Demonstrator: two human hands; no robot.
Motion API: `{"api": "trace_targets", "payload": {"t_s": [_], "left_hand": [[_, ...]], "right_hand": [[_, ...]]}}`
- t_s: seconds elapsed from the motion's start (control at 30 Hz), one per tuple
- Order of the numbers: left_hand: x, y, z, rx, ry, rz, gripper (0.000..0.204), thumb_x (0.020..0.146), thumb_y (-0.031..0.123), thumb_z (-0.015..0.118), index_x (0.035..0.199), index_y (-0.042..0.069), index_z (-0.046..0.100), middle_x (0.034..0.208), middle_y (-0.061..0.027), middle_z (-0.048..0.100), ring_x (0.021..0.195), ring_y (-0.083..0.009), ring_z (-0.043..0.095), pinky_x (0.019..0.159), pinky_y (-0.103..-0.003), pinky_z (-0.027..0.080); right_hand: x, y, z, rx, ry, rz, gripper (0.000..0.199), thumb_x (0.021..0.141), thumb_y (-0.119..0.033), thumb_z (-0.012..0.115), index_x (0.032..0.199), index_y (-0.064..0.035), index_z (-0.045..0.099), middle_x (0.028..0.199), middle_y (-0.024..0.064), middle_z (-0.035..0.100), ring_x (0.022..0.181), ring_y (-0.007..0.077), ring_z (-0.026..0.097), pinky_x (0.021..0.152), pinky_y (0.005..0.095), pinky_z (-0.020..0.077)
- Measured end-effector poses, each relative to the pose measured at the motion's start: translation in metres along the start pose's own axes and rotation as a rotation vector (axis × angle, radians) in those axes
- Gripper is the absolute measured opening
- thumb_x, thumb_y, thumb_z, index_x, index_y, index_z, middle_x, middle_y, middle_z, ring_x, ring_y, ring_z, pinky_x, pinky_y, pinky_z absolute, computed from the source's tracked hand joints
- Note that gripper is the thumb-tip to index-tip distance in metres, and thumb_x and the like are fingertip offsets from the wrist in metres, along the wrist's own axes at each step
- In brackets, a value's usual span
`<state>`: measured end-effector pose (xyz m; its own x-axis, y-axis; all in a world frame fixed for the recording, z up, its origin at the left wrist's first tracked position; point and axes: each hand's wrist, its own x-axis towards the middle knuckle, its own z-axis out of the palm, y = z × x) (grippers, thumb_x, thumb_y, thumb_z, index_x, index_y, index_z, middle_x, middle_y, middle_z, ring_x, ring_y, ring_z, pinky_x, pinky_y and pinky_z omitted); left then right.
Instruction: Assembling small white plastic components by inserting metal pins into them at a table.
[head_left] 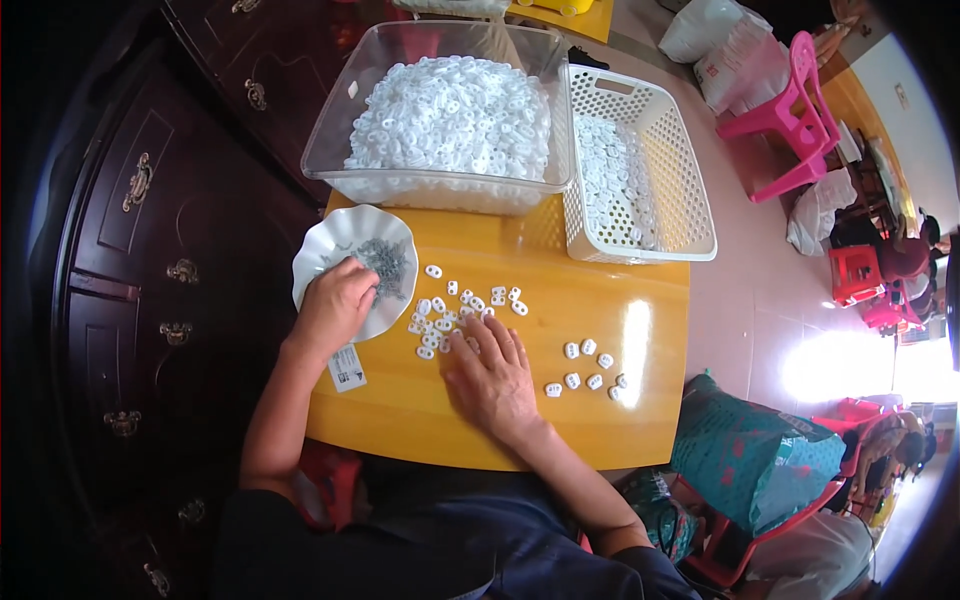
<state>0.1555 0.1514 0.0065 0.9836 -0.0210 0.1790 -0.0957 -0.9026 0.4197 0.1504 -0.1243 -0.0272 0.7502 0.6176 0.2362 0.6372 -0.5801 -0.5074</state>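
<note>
My left hand [337,306] reaches over a white scalloped bowl [310,238], fingers pinched together at the edge of a heap of tiny grey metallic pieces [385,262]. Whatever is between those fingertips is too small to make out. Flat on the table lies my right hand [492,385], fingers stretched out, their tips among a scatter of small white plastic pieces [440,324] with two dark holes each. Some of these pieces are hidden under the fingers. Farther right sits a separate group of several white pieces [572,380] with dark markings.
At the table's far side stands a clear bin [330,160] heaped with white pieces [450,115]. Beside it is a white perforated basket [680,170] with more pieces. A printed card [347,368] lies by the bowl. Dark wooden drawers [130,270] flank the yellow table [400,425] on the left.
</note>
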Motion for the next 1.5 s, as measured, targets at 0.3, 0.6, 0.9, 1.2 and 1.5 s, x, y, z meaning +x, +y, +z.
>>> {"api": "trace_targets", "payload": {"t_s": [0.3,0.6,0.9,1.2,1.5], "left_hand": [[0.001,-0.001,-0.005,0.036,-0.035,0.011,0.006,0.086,0.004,0.068,0.092,0.003,0.065,0.092,-0.0110,0.064,0.084,-0.0339,0.067,0.074,-0.044,0.055],[0.006,-0.001,-0.010,0.034,-0.071,0.027,0.006,0.085,0.004,0.071,0.090,0.003,0.068,0.088,-0.0103,0.066,0.080,-0.0322,0.068,0.071,-0.042,0.056],[0.009,-0.003,-0.007,0.049,-0.062,0.086,0.006,0.083,0.003,0.071,0.087,0.004,0.066,0.086,-0.0097,0.064,0.078,-0.0314,0.067,0.068,-0.042,0.056],[0.010,-0.002,-0.009,0.030,-0.059,0.108,0.009,0.083,0.001,0.071,0.089,0.004,0.065,0.087,-0.0093,0.064,0.079,-0.0313,0.067,0.068,-0.041,0.056],[0.011,0.001,-0.015,-0.010,-0.129,0.051,0.011,0.083,0.002,0.072,0.093,0.004,0.067,0.092,-0.0102,0.067,0.083,-0.0324,0.068,0.072,-0.042,0.056]], "right_hand": [[-0.016,-0.003,-0.009,0.004,0.007,-0.065,0.053,0.083,-0.017,0.074,0.133,-0.0113,0.056,0.138,0.0139,0.056,0.131,0.0367,0.051,0.108,0.0530,0.0434],[-0.011,-0.005,-0.019,0.064,-0.015,-0.033,0.055,0.086,-0.027,0.074,0.136,-0.0135,0.056,0.145,0.0151,0.050,0.135,0.0367,0.046,0.109,0.0526,0.0408],[-0.020,-0.001,-0.009,0.030,-0.087,-0.028,0.054,0.091,-0.033,0.069,0.139,-0.0135,0.054,0.150,0.0152,0.046,0.140,0.0367,0.042,0.114,0.0558,0.0342],[-0.029,0.005,-0.019,0.033,-0.107,-0.013,0.052,0.092,-0.033,0.068,0.138,-0.0154,0.054,0.151,0.0142,0.046,0.141,0.0352,0.041,0.114,0.0558,0.0340],[-0.031,0.007,-0.019,0.021,-0.092,-0.022,0.050,0.092,-0.033,0.067,0.137,-0.0163,0.055,0.150,0.0131,0.046,0.141,0.0342,0.042,0.113,0.0551,0.0357]]}}
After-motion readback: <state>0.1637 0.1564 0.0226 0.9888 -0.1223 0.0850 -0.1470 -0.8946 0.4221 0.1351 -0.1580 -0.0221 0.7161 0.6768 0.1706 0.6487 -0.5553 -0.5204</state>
